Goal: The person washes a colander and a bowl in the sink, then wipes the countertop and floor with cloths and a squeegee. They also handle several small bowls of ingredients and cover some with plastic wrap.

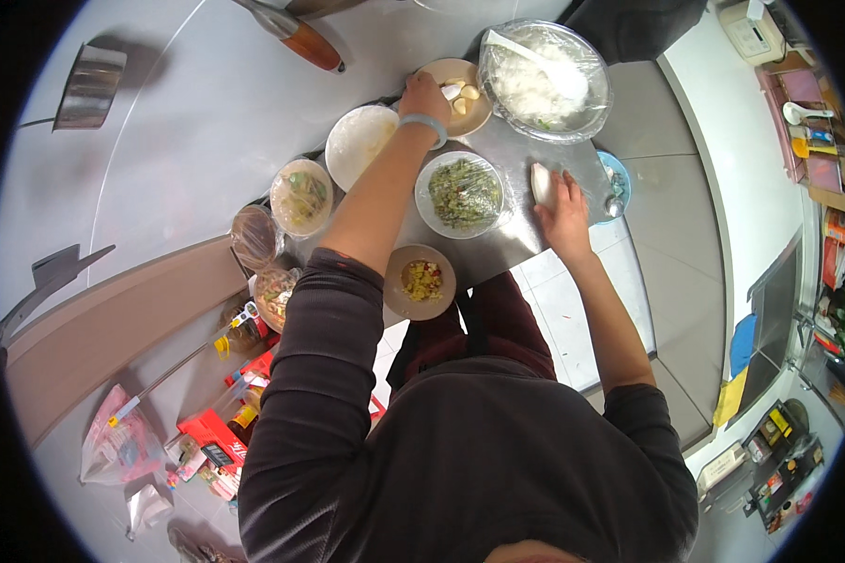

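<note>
My left hand (426, 100), with a pale bangle at its wrist, reaches over the left rim of a beige plate (480, 121) of pale, clove-like pieces (460, 106). Its fingertips are hidden, so its hold is unclear. My right hand (567, 214) is around the lower part of a white oblong item (541, 184) on the metal table (493, 264). Between my hands sits a film-covered bowl of chopped green food (466, 195). Nearer me, a beige bowl (420, 281) holds diced yellow and red food.
A large film-covered bowl of rice (543, 81) with a white spoon stands at the far right. A white plate (355, 144) and several covered dishes line the left edge. A blue basin (623, 184) lies beyond the right edge. Bottles and red boxes (215, 436) stand at lower left.
</note>
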The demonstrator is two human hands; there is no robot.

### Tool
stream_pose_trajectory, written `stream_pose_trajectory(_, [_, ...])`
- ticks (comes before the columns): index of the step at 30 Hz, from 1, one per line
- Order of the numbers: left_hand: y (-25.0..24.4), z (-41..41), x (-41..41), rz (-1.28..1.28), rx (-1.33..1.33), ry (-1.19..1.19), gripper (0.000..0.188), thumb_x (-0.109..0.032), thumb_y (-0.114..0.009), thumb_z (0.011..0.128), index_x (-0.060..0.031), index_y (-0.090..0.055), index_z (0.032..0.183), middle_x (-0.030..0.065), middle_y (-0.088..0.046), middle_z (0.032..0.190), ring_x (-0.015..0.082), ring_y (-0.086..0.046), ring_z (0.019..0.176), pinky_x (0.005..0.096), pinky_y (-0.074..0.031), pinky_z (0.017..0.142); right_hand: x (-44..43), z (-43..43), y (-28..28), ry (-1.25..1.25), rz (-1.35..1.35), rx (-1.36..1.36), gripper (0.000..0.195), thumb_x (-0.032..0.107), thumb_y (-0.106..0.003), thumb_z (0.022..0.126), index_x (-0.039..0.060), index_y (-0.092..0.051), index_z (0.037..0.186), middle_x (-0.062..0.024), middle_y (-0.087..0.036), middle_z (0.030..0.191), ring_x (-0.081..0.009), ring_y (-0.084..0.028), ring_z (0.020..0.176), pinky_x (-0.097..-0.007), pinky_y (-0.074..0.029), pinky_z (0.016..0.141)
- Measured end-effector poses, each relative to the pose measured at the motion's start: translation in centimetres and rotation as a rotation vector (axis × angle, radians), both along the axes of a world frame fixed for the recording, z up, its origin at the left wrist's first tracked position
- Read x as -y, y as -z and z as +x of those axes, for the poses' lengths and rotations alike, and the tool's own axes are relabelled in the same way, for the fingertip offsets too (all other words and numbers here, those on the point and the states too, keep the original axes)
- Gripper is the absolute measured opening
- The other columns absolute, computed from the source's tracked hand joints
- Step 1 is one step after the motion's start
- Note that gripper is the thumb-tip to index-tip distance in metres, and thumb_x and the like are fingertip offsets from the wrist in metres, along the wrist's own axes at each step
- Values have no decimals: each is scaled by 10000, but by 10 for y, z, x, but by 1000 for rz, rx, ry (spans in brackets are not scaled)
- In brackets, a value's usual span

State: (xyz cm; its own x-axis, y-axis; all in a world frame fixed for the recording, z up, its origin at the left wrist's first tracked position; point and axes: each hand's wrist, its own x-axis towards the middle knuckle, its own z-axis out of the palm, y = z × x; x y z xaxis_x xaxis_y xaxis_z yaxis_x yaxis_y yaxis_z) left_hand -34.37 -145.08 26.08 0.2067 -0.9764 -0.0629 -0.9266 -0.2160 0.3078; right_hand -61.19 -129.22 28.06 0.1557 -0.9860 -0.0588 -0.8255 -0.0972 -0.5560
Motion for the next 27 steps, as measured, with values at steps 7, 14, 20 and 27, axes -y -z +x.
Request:
stream_pose_trajectory(7, [-21,-1,0,-79,-283,80,199,-36,-544,741,-44,-530,939,205,-554,1012,396,-564,899,461,-472,795,-2,-8,4,31,4,96,671,108,-700,733,23,-382,1318,-243,-383,1333,-418,-398,1202,-445,-349,1008])
stream_pose_trajectory(14, [10,10,4,-322,-275,114,212,1,-539,721,-59,-545,925,172,-586,938,376,-561,904,448,-464,797,-5,-16,-2,23,54,124,713,123,-729,708,5,-377,1316,-247,-390,1326,-408,-403,1209,-428,-355,1011])
stream_pose_trajectory(20, [20,14,2,-207,-169,209,227,-10,-542,708,-59,-581,926,163,-598,951,344,-560,945,423,-441,839,-8,-16,0,37,81,141,747,121,-738,696,9,-360,1330,-243,-390,1328,-401,-397,1217,-421,-351,1019])
stream_pose_trajectory(27, [15,14,4,-285,-4,150,200,-44,-569,696,-41,-580,895,157,-591,933,344,-543,938,421,-424,836,-13,-17,-3,55,109,168,755,83,-729,665,-9,-357,1316,-242,-394,1319,-411,-403,1197,-436,-351,1009])
